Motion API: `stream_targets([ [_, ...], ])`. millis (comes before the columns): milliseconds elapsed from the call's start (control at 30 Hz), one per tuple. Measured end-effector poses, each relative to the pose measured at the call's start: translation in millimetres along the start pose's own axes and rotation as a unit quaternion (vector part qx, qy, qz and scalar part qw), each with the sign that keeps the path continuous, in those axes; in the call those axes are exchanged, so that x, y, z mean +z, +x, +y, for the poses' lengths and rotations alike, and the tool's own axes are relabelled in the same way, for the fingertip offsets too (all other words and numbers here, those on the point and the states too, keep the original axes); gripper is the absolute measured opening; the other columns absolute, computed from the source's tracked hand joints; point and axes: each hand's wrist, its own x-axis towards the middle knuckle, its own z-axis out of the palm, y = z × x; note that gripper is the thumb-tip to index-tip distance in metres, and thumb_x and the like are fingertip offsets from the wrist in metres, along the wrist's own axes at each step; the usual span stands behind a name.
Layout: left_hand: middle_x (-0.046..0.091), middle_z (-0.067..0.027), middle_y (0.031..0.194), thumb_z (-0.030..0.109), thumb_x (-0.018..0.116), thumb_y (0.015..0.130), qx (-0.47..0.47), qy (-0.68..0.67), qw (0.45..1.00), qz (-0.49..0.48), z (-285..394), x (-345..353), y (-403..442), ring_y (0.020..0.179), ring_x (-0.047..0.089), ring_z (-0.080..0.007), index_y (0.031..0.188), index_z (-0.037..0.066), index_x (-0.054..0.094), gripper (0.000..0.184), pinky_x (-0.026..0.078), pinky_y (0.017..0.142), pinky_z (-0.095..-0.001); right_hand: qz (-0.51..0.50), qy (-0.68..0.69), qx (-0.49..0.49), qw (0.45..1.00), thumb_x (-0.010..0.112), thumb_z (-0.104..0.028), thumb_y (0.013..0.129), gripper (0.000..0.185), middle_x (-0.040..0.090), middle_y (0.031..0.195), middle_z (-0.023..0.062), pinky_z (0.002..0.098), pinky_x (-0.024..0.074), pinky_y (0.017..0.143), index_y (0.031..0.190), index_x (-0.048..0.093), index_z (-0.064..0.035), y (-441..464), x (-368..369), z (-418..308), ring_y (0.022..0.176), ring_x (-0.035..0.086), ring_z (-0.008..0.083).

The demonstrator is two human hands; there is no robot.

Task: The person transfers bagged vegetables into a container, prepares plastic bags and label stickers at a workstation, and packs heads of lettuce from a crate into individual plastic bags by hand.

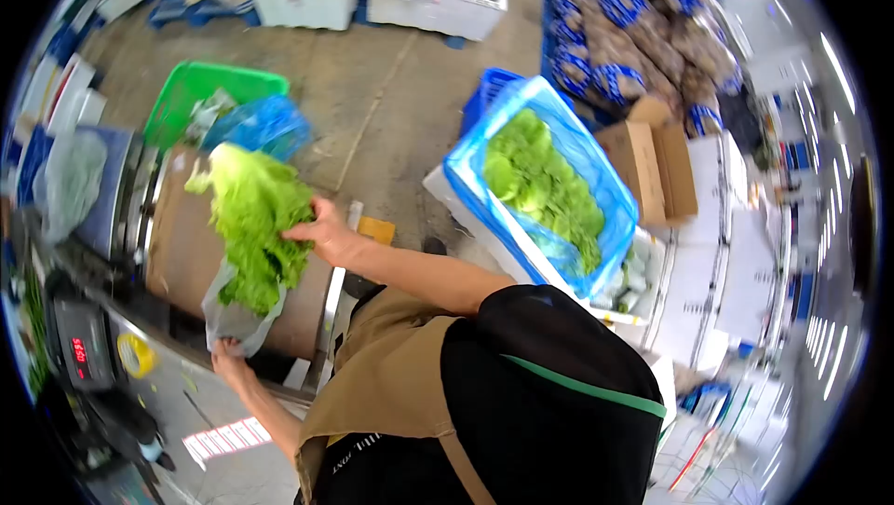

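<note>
A leafy green lettuce (256, 216) hangs over a brown board (182, 244), its pale stem end toward the upper left. My right hand (326, 233) grips it at its right side, with fingers pressed on the leaves. The lower leaves sit in the mouth of a thin clear plastic bag (237, 326). My left hand (228, 356) is closed on the bottom edge of that bag. Part of the bag is hidden behind the leaves.
A green crate (172, 100) with a blue bag (265, 128) stands beyond the board. Lettuce fills a blue-lined box (466, 165) on the right. A scale display (79, 356) and yellow tape roll (136, 356) are at left. Netted sacks (643, 39) lie upper right.
</note>
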Motion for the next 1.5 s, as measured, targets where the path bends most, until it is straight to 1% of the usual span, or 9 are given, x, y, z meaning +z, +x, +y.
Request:
stream_targets([
  [267, 0.055, -0.0221, 0.116, 0.02, 0.056, 0.088, 0.412, 0.541, 0.724, 0.11, 48.8, 91.9, -80.5, 0.105, 0.055, -0.0302, 0.119, -0.008, 0.049, 0.042, 0.042, 0.092, -0.035, 0.373, 0.096, -0.178, 0.906, 0.071, -0.004, 0.072, 0.05, 0.057, 0.108, 0.0091, 0.0438, 0.0491, 0.084, 0.116, 0.048, -0.0048, -111.2, -212.7, -134.2, 0.1, 0.056, 0.0272],
  [467, 0.063, -0.0168, 0.104, 0.011, 0.055, 0.085, 0.354, 0.477, 0.715, -0.367, -12.1, 304.1, -207.4, 0.097, 0.06, -0.0257, 0.109, -0.002, 0.058, 0.027, 0.045, 0.086, -0.0341, 0.502, 0.063, -0.274, 0.818, 0.07, -0.017, 0.079, 0.053, 0.057, 0.112, 0.0107, 0.0391, 0.0486, 0.081, 0.122, 0.043, -0.0009, -194.8, -374.1, -183.5, 0.1, 0.056, 0.0242],
  [600, 0.057, -0.0194, 0.109, 0.015, 0.066, 0.075, 0.424, 0.437, 0.459, -0.647, -136.4, 414.2, -302.2, 0.105, 0.052, -0.0367, 0.11, 0.001, 0.055, 0.039, 0.043, 0.088, -0.041, 0.566, -0.332, -0.09, 0.749, 0.071, -0.034, 0.076, 0.068, 0.045, 0.127, 0.0163, 0.043, 0.0366, 0.095, 0.128, 0.041, -0.0017, -246.0, -418.3, -195.9, 0.115, 0.045, 0.029],
  [700, 0.058, -0.0165, 0.108, 0.018, 0.068, 0.074, 0.493, 0.419, 0.332, -0.687, -208.9, 454.2, -370.7, 0.107, 0.051, -0.0344, 0.113, 0.004, 0.054, 0.043, 0.035, 0.096, -0.0413, 0.401, -0.76, 0.1, 0.501, 0.075, -0.044, 0.067, 0.082, 0.036, 0.135, 0.0219, 0.0559, 0.025, 0.101, 0.133, 0.04, -0.0107, -290.0, -409.3, -176.5, 0.126, 0.033, 0.0371],
  [800, 0.06, -0.0119, 0.099, 0.015, 0.066, 0.073, 0.532, 0.434, 0.288, -0.668, -268.1, 456.4, -381.1, 0.103, 0.052, -0.0293, 0.102, 0.005, 0.059, 0.031, 0.033, 0.094, -0.0424, 0.322, -0.809, 0.015, 0.492, 0.067, -0.022, 0.072, 0.046, 0.045, 0.125, 0.0194, 0.059, 0.0244, 0.099, 0.115, 0.054, -0.0122, -329.7, -416.2, -133.8, 0.122, 0.037, 0.038],
  [900, 0.059, -0.0084, 0.09, 0.011, 0.062, 0.074, 0.418, 0.462, 0.205, -0.755, -265.6, 459.4, -378.2, 0.095, 0.054, -0.0258, 0.089, 0.006, 0.062, 0.016, 0.036, 0.086, -0.0402, 0.293, -0.772, 0.029, 0.563, 0.061, -0.013, 0.075, 0.027, 0.054, 0.109, 0.0156, 0.0523, 0.0319, 0.095, 0.103, 0.059, -0.011, -359.7, -394.3, -114.9, 0.108, 0.049, 0.0346],
  [1133, 0.059, -0.0136, 0.092, 0.007, 0.056, 0.082, 0.355, 0.372, 0.323, -0.794, -247.0, 458.6, -419.9, 0.083, 0.059, -0.0276, 0.086, -0.001, 0.06, 0.01, 0.047, 0.071, -0.0381, 0.468, -0.531, 0.027, 0.706, 0.056, -0.003, 0.076, 0.028, 0.059, 0.084, 0.0147, 0.0355, 0.0468, 0.067, 0.104, 0.057, -0.0025, -408.2, -363.5, -50.6, 0.078, 0.058, 0.0313],
  [1333, 0.061, -0.0237, 0.092, 0.012, 0.054, 0.088, -0.452, 0.599, 0.475, -0.46, -337.0, 465.7, -475.0, 0.054, 0.058, -0.0165, 0.112, -0.008, 0.042, 0.033, 0.048, 0.041, -0.0233, 0.499, -0.392, 0.123, 0.763, 0.056, -0.001, 0.079, 0.029, 0.059, 0.072, 0.013, 0.0293, 0.0464, 0.059, 0.107, 0.059, -0.0012, -467.0, -364.7, -24.8, 0.061, 0.057, 0.0185],
  [1500, 0.06, -0.0172, 0.08, 0.014, 0.057, 0.087, -0.601, 0.552, 0.466, -0.343, -383.6, 461.3, -460.2, 0.052, 0.054, -0.0111, 0.107, -0.003, 0.042, 0.03, 0.041, 0.037, -0.0191, 0.611, -0.36, 0.023, 0.704, 0.057, -0.006, 0.084, 0.022, 0.061, 0.072, 0.0102, 0.0266, 0.0463, 0.06, 0.104, 0.06, 0.002, -451.1, -364.0, -101.9, 0.062, 0.057, 0.0152],
])
